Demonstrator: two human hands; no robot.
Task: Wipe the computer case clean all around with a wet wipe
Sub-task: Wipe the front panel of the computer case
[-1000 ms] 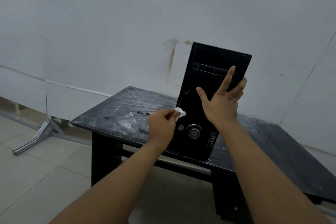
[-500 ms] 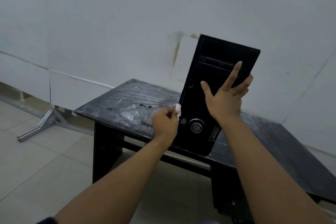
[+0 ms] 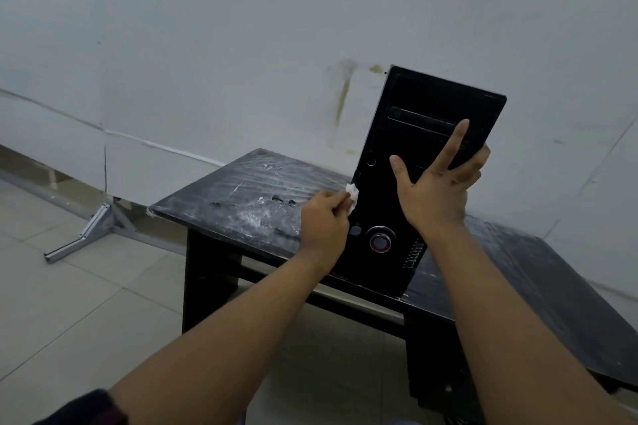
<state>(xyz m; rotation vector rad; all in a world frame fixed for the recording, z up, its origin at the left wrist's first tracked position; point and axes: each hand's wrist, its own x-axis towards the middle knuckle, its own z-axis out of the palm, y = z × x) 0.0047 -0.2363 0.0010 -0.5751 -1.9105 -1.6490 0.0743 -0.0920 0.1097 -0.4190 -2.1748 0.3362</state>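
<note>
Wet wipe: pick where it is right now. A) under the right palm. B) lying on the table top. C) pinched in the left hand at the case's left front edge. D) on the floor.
C: the left hand pinches the wet wipe against the left edge of the computer case; the right hand holds the case.

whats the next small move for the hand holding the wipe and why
Probably slide the wet wipe up the left front edge of the computer case. The left hand pinches the wipe against that edge about midway up, the edge runs on well above it, and the right hand steadies the case, hooked round its right edge.
</note>
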